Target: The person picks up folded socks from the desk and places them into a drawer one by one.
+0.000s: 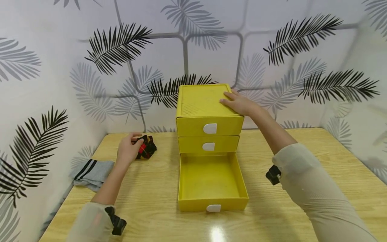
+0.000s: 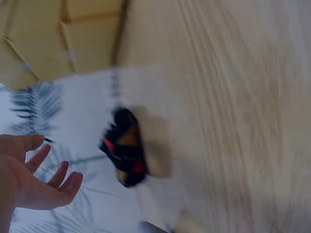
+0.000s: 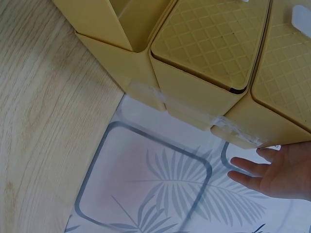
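A yellow three-drawer cabinet (image 1: 208,101) stands at the back of the table, its bottom drawer (image 1: 211,178) pulled out with a bare floor. My right hand (image 1: 239,102) rests on the cabinet's top near the right edge, fingers spread; in the right wrist view the same hand (image 3: 277,170) shows by the upper side wall. On the left, a bundled plaid cloth (image 1: 147,148) in black, red and tan lies on the table. Close beside it is my left hand (image 1: 130,148). The left wrist view shows that hand (image 2: 41,179) with loosely bent fingers, apart from the plaid cloth (image 2: 127,150).
A folded grey cloth (image 1: 93,173) with two black stripes lies at the table's left edge. Behind the wooden table (image 1: 151,208) hangs a pale leaf-patterned backdrop (image 1: 211,50). The upper two drawers, with white tabs (image 1: 210,128), are closed.
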A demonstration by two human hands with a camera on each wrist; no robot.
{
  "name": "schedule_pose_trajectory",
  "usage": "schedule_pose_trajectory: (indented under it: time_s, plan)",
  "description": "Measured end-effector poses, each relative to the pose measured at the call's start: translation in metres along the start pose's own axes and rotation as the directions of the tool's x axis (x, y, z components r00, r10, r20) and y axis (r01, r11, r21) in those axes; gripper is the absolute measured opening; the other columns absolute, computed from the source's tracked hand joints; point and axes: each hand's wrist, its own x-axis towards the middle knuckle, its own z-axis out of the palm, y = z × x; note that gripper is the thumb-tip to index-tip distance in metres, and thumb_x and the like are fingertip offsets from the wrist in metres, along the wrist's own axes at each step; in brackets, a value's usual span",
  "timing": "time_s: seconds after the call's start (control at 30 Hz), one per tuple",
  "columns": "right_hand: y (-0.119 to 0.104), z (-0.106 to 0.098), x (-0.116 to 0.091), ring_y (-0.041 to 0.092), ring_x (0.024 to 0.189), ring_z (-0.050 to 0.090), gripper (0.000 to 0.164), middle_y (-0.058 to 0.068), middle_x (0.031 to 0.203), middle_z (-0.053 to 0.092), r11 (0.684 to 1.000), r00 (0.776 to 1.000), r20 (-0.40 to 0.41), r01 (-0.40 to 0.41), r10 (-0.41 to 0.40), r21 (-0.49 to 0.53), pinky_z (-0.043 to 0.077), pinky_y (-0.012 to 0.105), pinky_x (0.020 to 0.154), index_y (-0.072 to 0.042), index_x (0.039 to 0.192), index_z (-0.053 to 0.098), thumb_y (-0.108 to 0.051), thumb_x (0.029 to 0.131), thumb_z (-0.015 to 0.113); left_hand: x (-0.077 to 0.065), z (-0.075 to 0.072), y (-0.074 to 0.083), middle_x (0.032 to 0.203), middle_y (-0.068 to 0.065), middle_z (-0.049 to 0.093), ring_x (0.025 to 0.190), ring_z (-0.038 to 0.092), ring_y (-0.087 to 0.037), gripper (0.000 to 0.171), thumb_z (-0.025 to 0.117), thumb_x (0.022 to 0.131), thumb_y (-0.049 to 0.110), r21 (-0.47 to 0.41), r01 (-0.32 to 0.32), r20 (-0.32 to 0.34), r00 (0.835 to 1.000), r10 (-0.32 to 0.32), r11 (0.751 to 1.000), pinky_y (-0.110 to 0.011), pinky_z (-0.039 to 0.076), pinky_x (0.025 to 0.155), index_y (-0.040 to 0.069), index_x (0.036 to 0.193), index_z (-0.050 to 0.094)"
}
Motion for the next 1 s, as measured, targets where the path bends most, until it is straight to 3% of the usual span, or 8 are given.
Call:
schedule_pose_trajectory:
  time_s: [0.1, 0.2, 0.3, 0.43, 0.57, 0.67, 0.83, 1.0]
  plan:
    - [-0.002, 0.002, 0.000, 0.033, 0.119, -0.002, 0.066, 0.009, 0.135, -0.009, 1.000, 1.000, 0.002, 0.005, -0.005, 0.005, 0.003, 0.051, 0.090, -0.016, 0.134, 0.009, -0.054, 0.082, 0.026, 0.017, -0.001, -0.031, 0.112, -0.022, 0.042, 0.102, 0.033, -0.039, 0.033, 0.048, 0.083, 0.022, 0.137, 0.006, -0.004, 1.000, -0.006, 0.991, -0.048, 0.021, 0.084, 0.007, 0.112, 0.048]
    - [-0.005, 0.004, -0.001, 0.032, 0.119, -0.002, 0.065, 0.009, 0.135, -0.009, 1.000, 1.000, 0.002, 0.014, -0.014, 0.015, 0.003, 0.051, 0.091, -0.016, 0.134, 0.010, -0.053, 0.082, 0.026, 0.028, -0.003, -0.054, 0.115, -0.025, 0.039, 0.104, 0.030, -0.042, 0.035, 0.050, 0.082, 0.023, 0.174, 0.063, 0.046, 0.996, -0.072, 0.983, -0.050, 0.014, 0.085, 0.005, 0.112, 0.048]
    - [-0.008, 0.005, -0.002, 0.032, 0.119, -0.002, 0.064, 0.009, 0.135, -0.008, 0.999, 1.000, 0.002, 0.027, -0.027, 0.020, 0.003, 0.050, 0.091, -0.016, 0.134, 0.010, -0.052, 0.083, 0.027, 0.036, -0.006, -0.074, 0.120, -0.024, 0.034, 0.101, 0.033, -0.042, 0.045, 0.052, 0.079, 0.034, 0.107, 0.130, 0.146, 0.979, -0.145, 0.986, -0.049, 0.025, 0.080, 0.007, 0.114, 0.046]
    - [-0.009, 0.007, -0.001, 0.032, 0.119, -0.002, 0.064, 0.010, 0.135, -0.008, 0.999, 1.000, 0.000, 0.030, -0.030, 0.020, 0.003, 0.050, 0.091, -0.015, 0.134, 0.011, -0.051, 0.083, 0.027, 0.043, -0.003, -0.094, 0.123, -0.023, 0.028, 0.101, 0.035, -0.038, 0.056, 0.056, 0.072, 0.043, 0.004, 0.140, 0.249, 0.959, -0.137, 0.990, -0.044, 0.036, 0.073, 0.009, 0.115, 0.045]
    - [-0.010, 0.008, 0.000, 0.033, 0.119, -0.001, 0.064, 0.010, 0.135, -0.008, 0.999, 0.999, 0.002, 0.032, -0.033, 0.025, 0.003, 0.050, 0.091, -0.015, 0.134, 0.011, -0.051, 0.083, 0.027, 0.037, 0.000, -0.087, 0.125, -0.025, 0.025, 0.110, 0.025, -0.038, 0.052, 0.056, 0.077, 0.031, 0.002, 0.145, 0.257, 0.956, -0.140, 0.989, -0.045, 0.026, 0.086, 0.001, 0.117, 0.041]
    - [-0.010, 0.008, -0.001, 0.033, 0.119, -0.001, 0.064, 0.011, 0.135, -0.009, 0.999, 0.999, 0.003, 0.037, -0.037, 0.026, 0.003, 0.050, 0.091, -0.014, 0.134, 0.010, -0.051, 0.083, 0.027, 0.032, 0.002, -0.078, 0.121, -0.027, 0.029, 0.108, 0.028, -0.039, 0.047, 0.054, 0.080, 0.020, 0.018, 0.118, 0.250, 0.961, -0.119, 0.993, -0.045, 0.027, 0.085, -0.003, 0.117, 0.039]
    - [-0.007, 0.005, -0.002, 0.033, 0.119, -0.002, 0.064, 0.012, 0.134, -0.010, 0.999, 0.999, 0.000, 0.039, -0.039, 0.032, 0.003, 0.050, 0.091, -0.013, 0.133, 0.010, -0.049, 0.084, 0.027, 0.029, 0.009, -0.065, 0.119, -0.027, 0.031, 0.105, 0.031, -0.039, 0.044, 0.055, 0.079, 0.016, 0.067, 0.084, 0.277, 0.956, -0.099, 0.994, -0.045, 0.029, 0.083, -0.002, 0.116, 0.039]
    - [-0.002, 0.001, -0.002, 0.032, 0.119, -0.004, 0.065, 0.011, 0.134, -0.011, 0.999, 1.000, 0.001, 0.032, -0.032, 0.035, 0.002, 0.050, 0.091, -0.012, 0.133, 0.009, -0.050, 0.084, 0.027, 0.026, 0.019, -0.051, 0.118, -0.027, 0.034, 0.104, 0.030, -0.042, 0.042, 0.056, 0.078, 0.018, 0.192, 0.056, 0.288, 0.951, -0.111, 0.980, -0.049, 0.028, 0.081, 0.002, 0.113, 0.042]
